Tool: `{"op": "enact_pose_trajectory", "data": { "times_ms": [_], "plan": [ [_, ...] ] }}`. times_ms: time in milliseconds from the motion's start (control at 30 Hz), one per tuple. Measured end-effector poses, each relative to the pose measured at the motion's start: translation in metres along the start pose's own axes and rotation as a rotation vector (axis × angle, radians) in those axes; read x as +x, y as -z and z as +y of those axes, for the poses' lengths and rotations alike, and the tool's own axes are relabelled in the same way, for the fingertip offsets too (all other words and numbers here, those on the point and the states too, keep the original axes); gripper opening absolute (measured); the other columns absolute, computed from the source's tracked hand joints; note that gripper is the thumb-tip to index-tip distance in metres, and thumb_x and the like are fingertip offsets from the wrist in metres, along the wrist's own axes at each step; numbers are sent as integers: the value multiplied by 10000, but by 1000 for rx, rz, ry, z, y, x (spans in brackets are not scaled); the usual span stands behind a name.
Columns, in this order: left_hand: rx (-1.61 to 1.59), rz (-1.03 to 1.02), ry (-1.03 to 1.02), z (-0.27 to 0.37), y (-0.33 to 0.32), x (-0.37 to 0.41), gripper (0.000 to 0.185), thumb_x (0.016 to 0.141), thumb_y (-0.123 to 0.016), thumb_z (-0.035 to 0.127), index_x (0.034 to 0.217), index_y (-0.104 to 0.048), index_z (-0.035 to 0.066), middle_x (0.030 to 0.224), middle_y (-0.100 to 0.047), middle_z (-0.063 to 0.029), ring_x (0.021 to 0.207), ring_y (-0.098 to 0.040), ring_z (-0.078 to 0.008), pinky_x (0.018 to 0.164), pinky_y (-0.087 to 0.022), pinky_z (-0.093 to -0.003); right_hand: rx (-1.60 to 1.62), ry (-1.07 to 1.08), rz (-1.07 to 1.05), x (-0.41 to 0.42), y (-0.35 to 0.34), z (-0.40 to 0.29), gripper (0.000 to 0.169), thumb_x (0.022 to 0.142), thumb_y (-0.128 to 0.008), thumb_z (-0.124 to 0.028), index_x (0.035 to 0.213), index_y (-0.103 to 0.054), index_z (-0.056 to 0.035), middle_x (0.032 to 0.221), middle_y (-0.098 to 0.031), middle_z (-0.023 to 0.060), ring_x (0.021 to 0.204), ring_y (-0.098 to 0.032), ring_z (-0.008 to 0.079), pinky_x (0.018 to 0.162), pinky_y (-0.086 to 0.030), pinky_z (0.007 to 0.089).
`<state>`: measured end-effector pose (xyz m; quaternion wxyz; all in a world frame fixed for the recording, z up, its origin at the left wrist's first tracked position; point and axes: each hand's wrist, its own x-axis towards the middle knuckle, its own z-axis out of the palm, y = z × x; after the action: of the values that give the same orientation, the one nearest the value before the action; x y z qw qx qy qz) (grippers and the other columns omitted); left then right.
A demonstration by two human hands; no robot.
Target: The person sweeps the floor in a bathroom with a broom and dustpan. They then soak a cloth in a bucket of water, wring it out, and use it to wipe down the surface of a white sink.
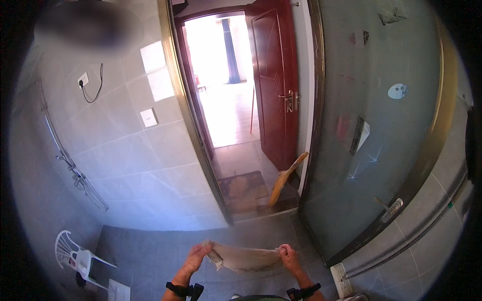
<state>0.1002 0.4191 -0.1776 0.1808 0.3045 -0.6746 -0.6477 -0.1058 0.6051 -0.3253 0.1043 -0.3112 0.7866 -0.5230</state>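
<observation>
A beige cloth (246, 259) is stretched sideways between my two hands, low in the view and above the grey tiled floor. My left hand (196, 257) grips its left end, where a ragged edge hangs down. Its right end is bunched in the fingers of my right hand (288, 256). The middle of the cloth sags a little. Each wrist wears a black strap.
A white plastic chair (83, 259) stands at the lower left, below a wall shower (75, 175). Ahead, a doorway with a red door (276, 82), a floor mat (244, 185) and a straw broom (280, 184). A frosted glass door (361, 124) stands at the right.
</observation>
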Motion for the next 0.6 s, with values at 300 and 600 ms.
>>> {"op": "enact_pose_trajectory", "data": {
  "times_ms": [300,600],
  "plan": [
    [761,-215,-627,69,10,-12,238,769,-416,209,869,-497,10,809,-515,-122,804,-470,-258,729,-361,-325,-351,478,551,17,68,-130,277,782,-379,-259,974,-413,-63,868,-453,79,771,-439,198,653,-369,309],
    [1073,-1190,-647,41,-51,-3,238,789,-333,178,901,-457,9,875,-479,-141,828,-447,-242,727,-358,-337,77,358,-28,7,16,-128,284,782,-379,-260,984,-400,-61,882,-447,80,787,-435,192,669,-364,300]
  ]
}}
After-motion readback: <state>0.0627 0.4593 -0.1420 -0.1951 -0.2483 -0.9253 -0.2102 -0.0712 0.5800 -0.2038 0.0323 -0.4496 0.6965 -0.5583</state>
